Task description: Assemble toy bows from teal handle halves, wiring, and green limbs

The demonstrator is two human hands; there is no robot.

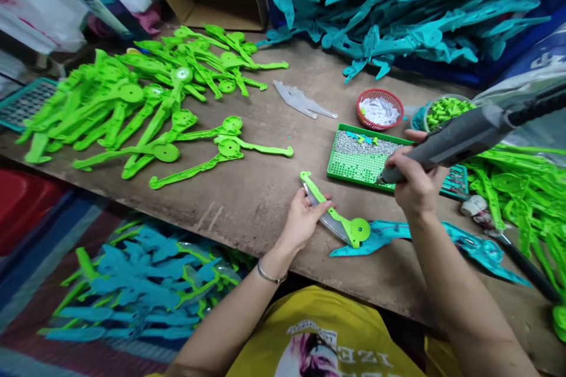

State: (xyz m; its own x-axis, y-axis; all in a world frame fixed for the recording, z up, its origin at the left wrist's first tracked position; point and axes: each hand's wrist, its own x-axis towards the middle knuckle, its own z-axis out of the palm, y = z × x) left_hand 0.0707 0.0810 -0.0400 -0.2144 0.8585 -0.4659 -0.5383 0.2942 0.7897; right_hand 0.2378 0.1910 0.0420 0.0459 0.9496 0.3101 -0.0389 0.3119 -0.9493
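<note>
My left hand (304,217) is closed on a long lime-green plastic part (329,207), which has a round disc at its near end and a clear strip along its side. That disc end rests over a blue plastic part (389,230) lying on the table. In my right hand (415,182) is a grey electric screwdriver (460,138), its tip pointing down at a green perforated tray (354,168) with small silver screws (345,142) in it. Whether a screw sits on the tip is too small to tell.
Lime-green parts (119,97) are heaped at the left, with more (513,182) at the right. Blue parts (398,17) pile up at the back and in a heap (150,283) below the table. A red basket (381,92) holds white pieces. Clear plastic pieces (300,100) lie mid-table.
</note>
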